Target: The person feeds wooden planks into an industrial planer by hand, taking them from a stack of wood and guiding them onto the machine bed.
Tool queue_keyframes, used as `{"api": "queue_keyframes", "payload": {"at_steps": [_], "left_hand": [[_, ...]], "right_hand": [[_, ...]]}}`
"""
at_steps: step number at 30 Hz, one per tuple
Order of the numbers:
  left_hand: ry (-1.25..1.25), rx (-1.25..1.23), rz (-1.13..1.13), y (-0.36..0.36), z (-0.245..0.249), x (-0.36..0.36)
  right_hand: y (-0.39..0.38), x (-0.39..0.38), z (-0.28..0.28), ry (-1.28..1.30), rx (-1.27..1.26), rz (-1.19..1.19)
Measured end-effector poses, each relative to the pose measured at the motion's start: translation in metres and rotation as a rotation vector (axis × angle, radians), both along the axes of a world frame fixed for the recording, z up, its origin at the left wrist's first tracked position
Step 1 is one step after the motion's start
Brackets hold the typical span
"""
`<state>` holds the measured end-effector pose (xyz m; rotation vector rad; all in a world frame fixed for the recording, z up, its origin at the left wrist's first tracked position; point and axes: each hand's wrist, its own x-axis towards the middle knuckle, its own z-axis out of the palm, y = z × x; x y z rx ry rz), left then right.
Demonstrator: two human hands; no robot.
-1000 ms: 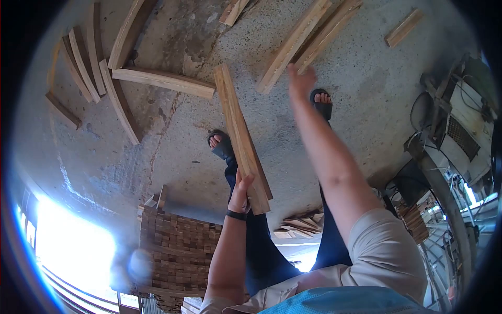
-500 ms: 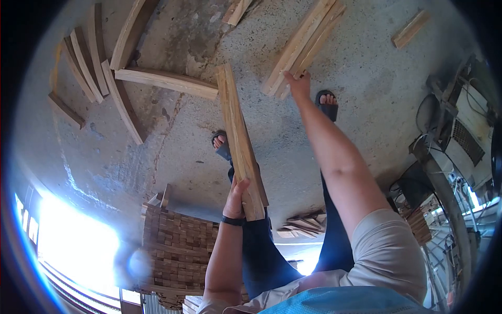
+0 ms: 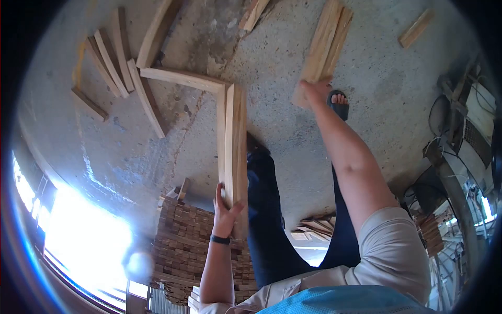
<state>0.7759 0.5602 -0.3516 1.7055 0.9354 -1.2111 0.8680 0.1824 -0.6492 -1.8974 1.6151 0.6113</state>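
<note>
Near the centre, my left hand (image 3: 226, 212) is closed around the lower end of two long wooden pieces (image 3: 234, 152) lying side by side. Their upper end is at the tip of a board (image 3: 180, 77) on the floor. Up and to the right, my right hand (image 3: 315, 91) grips the lower end of a pair of boards (image 3: 325, 44) that lean away from me. Its fingers are partly hidden by the wood.
Several curved wooden strips (image 3: 111, 63) lie at the upper left, with a short block (image 3: 415, 29) at the upper right. A large stack of wood pieces (image 3: 193, 235) stands at lower left. Metal equipment (image 3: 449, 125) is on the right.
My left hand has turned the wood it holds more upright and a second piece now shows beside it. My right hand has moved right with its boards. My left foot has shifted.
</note>
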Motion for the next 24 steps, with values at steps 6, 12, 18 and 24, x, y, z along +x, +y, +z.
{"api": "queue_keyframes", "payload": {"at_steps": [6, 12, 18, 24], "left_hand": [[0.104, 0.373, -0.277, 0.07, 0.111, -0.074], [0.221, 0.543, -0.179, 0.083, 0.241, -0.155], [0.053, 0.458, -0.183, 0.09, 0.277, -0.178], [-0.213, 0.343, -0.385, 0.081, 0.246, -0.065]], "right_hand": [[-0.142, -0.022, 0.175, 0.128, 0.027, 0.379], [-0.272, -0.079, 0.345, 0.377, 0.097, 0.711], [-0.285, -0.246, 0.451, 0.502, 0.162, 0.569], [-0.169, -0.436, 0.484, 0.371, 0.079, -0.128]]}}
